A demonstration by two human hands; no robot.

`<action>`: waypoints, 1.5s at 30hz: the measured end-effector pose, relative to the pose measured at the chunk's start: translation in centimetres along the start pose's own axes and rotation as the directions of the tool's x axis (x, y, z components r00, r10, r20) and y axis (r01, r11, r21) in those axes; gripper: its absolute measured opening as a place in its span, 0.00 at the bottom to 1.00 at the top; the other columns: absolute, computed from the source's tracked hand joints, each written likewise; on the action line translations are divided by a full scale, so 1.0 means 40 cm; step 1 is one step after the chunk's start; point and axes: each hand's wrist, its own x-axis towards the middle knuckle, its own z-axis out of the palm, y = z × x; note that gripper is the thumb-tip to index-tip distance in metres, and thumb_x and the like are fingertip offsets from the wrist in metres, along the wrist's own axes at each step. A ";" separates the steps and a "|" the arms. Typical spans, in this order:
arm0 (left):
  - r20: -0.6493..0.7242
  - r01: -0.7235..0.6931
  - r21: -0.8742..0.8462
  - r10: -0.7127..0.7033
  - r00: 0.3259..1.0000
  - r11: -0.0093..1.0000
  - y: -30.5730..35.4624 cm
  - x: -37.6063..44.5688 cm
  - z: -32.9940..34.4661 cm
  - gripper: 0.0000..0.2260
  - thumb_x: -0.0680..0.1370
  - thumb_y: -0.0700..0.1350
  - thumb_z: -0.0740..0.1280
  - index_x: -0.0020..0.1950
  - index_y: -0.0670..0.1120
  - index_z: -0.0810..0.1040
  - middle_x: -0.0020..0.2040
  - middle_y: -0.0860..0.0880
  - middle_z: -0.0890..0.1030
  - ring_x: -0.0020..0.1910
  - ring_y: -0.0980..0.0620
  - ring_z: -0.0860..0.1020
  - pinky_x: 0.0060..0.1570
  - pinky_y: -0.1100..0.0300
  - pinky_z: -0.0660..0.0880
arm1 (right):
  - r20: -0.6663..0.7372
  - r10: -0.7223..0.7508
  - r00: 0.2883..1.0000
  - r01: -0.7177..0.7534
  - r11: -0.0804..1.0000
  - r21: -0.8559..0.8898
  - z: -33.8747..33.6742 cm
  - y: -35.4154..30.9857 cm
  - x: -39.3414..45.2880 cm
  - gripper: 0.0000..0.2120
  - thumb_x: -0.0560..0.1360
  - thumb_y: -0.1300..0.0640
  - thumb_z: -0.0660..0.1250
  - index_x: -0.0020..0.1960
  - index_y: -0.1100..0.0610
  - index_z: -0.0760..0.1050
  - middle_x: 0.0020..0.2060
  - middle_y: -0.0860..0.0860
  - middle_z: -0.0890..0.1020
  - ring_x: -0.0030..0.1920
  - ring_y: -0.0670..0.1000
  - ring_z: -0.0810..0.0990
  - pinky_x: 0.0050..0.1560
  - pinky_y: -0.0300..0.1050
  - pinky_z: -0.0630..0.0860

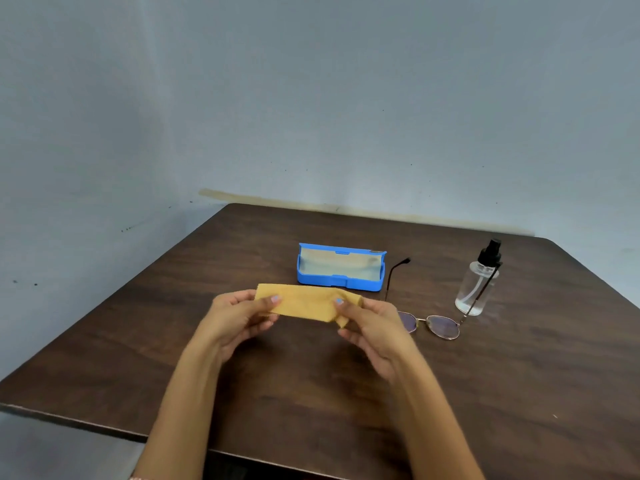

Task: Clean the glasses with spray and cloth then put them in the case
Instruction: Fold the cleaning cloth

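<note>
Nearest, two bare forearms reached out over the dark wooden table (pixel 277 393). Left hand (pixel 239 320): fingers curled, thumb pinching one end of the yellow cloth (pixel 304 301). Right hand (pixel 372 322): thumb and fingers pinching the other end, a corner of cloth bunched beneath. Cloth: folded into a band, held stretched between both hands, raised off the table. Glasses (pixel 433 325): thin metal frame, lying on the table just beside the right hand, arms unfolded and pointing away, one arm crossing in front of the spray bottle (pixel 479 278). Bottle: clear, black nozzle, upright, untouched. Case (pixel 341 268): blue, lid open, nothing visible inside, just beyond the cloth. Step, as judged: readying the cloth; the lenses seemingly not yet wiped. Next move would call for freeing one hand to take up bottle or glasses, while the other kept the cloth.
</note>
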 end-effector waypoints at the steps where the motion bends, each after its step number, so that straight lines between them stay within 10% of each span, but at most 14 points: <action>1: -0.051 0.004 0.002 -0.004 0.999 1.000 0.003 0.021 0.005 0.06 0.71 0.38 0.73 0.46 0.42 0.79 0.40 0.44 0.82 0.36 0.53 0.79 0.30 0.66 0.78 | -0.101 -0.096 0.990 0.087 0.993 -0.084 0.024 0.007 0.022 0.05 0.74 0.57 0.69 0.45 0.60 0.80 0.41 0.54 0.82 0.43 0.51 0.79 0.41 0.45 0.76; 5: -0.198 -0.065 0.009 0.065 0.978 0.998 0.019 0.110 0.054 0.07 0.72 0.41 0.73 0.47 0.44 0.78 0.42 0.46 0.81 0.41 0.52 0.78 0.42 0.60 0.78 | -0.373 -0.412 0.831 0.249 0.876 -0.414 0.097 0.010 0.093 0.11 0.76 0.53 0.64 0.40 0.59 0.75 0.42 0.56 0.80 0.47 0.57 0.76 0.42 0.45 0.66; 11: -0.257 -0.154 0.104 0.176 0.950 0.982 0.019 0.187 0.150 0.08 0.72 0.43 0.73 0.34 0.47 0.77 0.38 0.48 0.79 0.40 0.52 0.76 0.46 0.57 0.74 | -0.570 -0.481 0.666 0.204 0.853 -0.481 0.105 0.002 0.184 0.12 0.77 0.55 0.64 0.50 0.64 0.77 0.60 0.56 0.73 0.62 0.56 0.70 0.57 0.47 0.68; 20: -0.285 -0.205 0.349 0.312 0.906 0.915 0.016 0.240 0.191 0.08 0.73 0.48 0.72 0.40 0.43 0.82 0.38 0.49 0.80 0.35 0.56 0.73 0.37 0.59 0.70 | -0.535 -0.436 0.724 0.059 0.811 -0.582 0.059 -0.026 0.245 0.15 0.78 0.52 0.61 0.60 0.59 0.75 0.74 0.55 0.59 0.74 0.54 0.56 0.71 0.50 0.56; 25: -0.287 -0.215 0.384 0.337 0.897 0.898 0.009 0.253 0.194 0.09 0.72 0.46 0.72 0.35 0.42 0.79 0.30 0.49 0.75 0.30 0.56 0.70 0.29 0.61 0.64 | -0.516 -0.354 0.780 0.041 0.851 -0.523 0.046 -0.038 0.282 0.13 0.76 0.52 0.63 0.50 0.62 0.77 0.59 0.57 0.73 0.58 0.57 0.75 0.56 0.53 0.74; 45: -0.400 -0.148 0.400 0.318 0.860 0.905 0.002 0.271 0.164 0.06 0.67 0.37 0.75 0.43 0.41 0.83 0.52 0.45 0.82 0.55 0.51 0.77 0.48 0.64 0.69 | -0.531 -0.306 0.790 -0.149 0.744 -0.651 0.039 -0.031 0.289 0.12 0.73 0.53 0.70 0.54 0.57 0.79 0.54 0.55 0.78 0.56 0.56 0.75 0.40 0.41 0.68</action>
